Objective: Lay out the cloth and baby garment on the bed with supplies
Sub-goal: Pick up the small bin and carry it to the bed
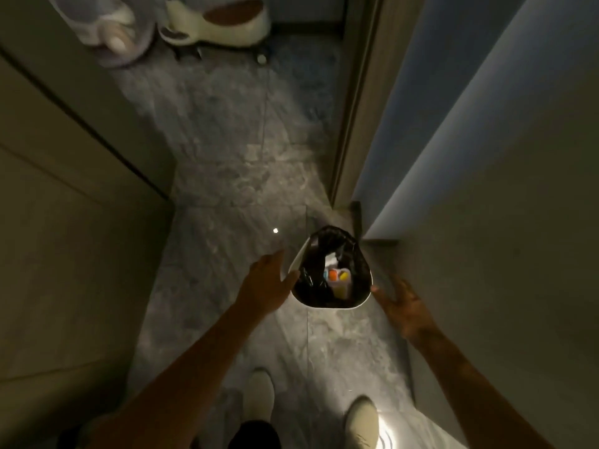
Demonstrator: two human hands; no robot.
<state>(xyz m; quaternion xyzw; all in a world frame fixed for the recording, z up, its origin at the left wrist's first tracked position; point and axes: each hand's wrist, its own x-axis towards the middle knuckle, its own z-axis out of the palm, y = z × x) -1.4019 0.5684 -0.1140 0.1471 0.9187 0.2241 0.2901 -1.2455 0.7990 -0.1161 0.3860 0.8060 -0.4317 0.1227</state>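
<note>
Our left hand (270,280) is spread open with its fingertips at the left rim of a small white bin (327,304), and our right hand (403,307) is open too, fingers apart just beside the right rim; neither has closed on anything. The bin stands on the grey marble-look floor (227,163) against a wall corner, lined with a black bag (324,247) and holding an orange-and-yellow packet (338,280). We see no cloth, baby garment or bed here. We judge this as the fetching stage: gathering supplies. Next we would need to press both palms onto the bin's sides and lift it level, minding the dim light.
</note>
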